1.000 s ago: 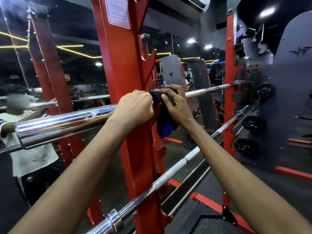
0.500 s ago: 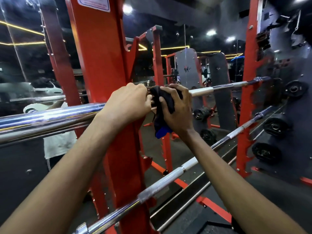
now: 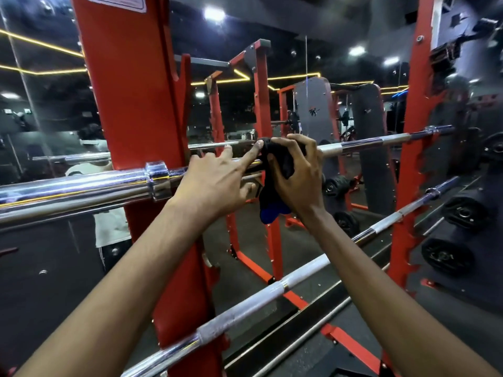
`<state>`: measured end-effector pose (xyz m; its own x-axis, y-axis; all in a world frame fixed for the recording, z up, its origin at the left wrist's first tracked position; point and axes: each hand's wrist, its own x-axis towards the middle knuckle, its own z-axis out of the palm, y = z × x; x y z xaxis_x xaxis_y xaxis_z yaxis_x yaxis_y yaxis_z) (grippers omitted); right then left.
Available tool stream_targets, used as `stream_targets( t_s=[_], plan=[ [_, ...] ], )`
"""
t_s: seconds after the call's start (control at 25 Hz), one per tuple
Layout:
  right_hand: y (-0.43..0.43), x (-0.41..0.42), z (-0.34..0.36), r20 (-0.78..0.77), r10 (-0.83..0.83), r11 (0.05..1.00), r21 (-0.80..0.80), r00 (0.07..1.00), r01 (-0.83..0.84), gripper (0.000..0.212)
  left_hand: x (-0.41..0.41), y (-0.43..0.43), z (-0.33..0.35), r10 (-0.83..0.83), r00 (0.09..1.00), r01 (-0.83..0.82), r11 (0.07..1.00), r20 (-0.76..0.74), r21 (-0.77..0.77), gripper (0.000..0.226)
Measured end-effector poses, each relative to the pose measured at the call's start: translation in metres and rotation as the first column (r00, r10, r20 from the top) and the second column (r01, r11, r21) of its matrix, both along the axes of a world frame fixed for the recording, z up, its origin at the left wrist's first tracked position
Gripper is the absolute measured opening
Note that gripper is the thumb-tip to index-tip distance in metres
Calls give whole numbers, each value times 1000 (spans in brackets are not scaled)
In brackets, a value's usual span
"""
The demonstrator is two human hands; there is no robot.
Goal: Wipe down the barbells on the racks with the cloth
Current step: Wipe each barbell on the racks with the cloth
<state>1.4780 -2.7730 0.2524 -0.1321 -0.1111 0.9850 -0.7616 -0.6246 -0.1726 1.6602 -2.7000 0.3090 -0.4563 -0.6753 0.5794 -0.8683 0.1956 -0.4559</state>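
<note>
Two hands at top barbell [image 3: 81, 186]: your right hand [image 3: 296, 183] is gripping the cloth [image 3: 281, 159] round it; left hand [image 3: 215, 186], fingers wide, is touching cloth w/ index tip.

Both arms outstretched; left grip [image 3: 217, 183] splayed loose; right grip [image 3: 298, 176] clenching cloth [image 3: 281, 159].

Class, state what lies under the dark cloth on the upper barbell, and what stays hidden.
The cloth wraps the upper barbell, whose shaft shows bare either side. The right hand grips over it. The wrapped stretch itself is covered.
</note>
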Motion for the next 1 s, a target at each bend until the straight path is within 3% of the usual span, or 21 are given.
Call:
stream_targets(
  t_s=[0.08, 0.24, 0.36, 0.48, 0.56, 0.8, 0.88, 1.0],
  plan=[
    [-10, -12, -1, 32, -42, 999, 15, 999, 42, 28, 0, 1, -3, 9, 1000, -8, 1000, 25, -29, 72],
    [-25, -43, 6, 309, -98, 982, 184, 946, 42, 34, -4, -1, -3, 56, 997, -54, 998, 46, -38, 71],
    [-17, -37, 2, 223, -136, 971, 224, 965, 85, 41, -16, -7, -1, 88, 996, -88, 996, 8, -1, 75],
    [-13, -28, -7, 94, -95, 986, 147, 991, 80, 45, -31, -13, 0, 75, 997, -74, 996, -28, 50, 76],
    [-22, -36, -9, 86, -67, 994, 95, 994, 58, 40, -42, -17, -3, 70, 997, -68, 997, -44, 39, 76],
    [-61, -76, -2, 475, -42, 992, 122, 879, -19, 37, -70, -35, -4, -1, 992, 5, 1000, -129, 28, 72],
    [-65, -75, -4, 517, -30, 992, 119, 855, -37, 37, -82, -47, -5, -16, 993, 16, 1000, -121, -5, 66],
    [-64, -74, -18, 443, 30, 997, 54, 896, -60, 37, -105, -68, -2, -58, 987, 59, 998, -152, 1, 56]
  ],
)
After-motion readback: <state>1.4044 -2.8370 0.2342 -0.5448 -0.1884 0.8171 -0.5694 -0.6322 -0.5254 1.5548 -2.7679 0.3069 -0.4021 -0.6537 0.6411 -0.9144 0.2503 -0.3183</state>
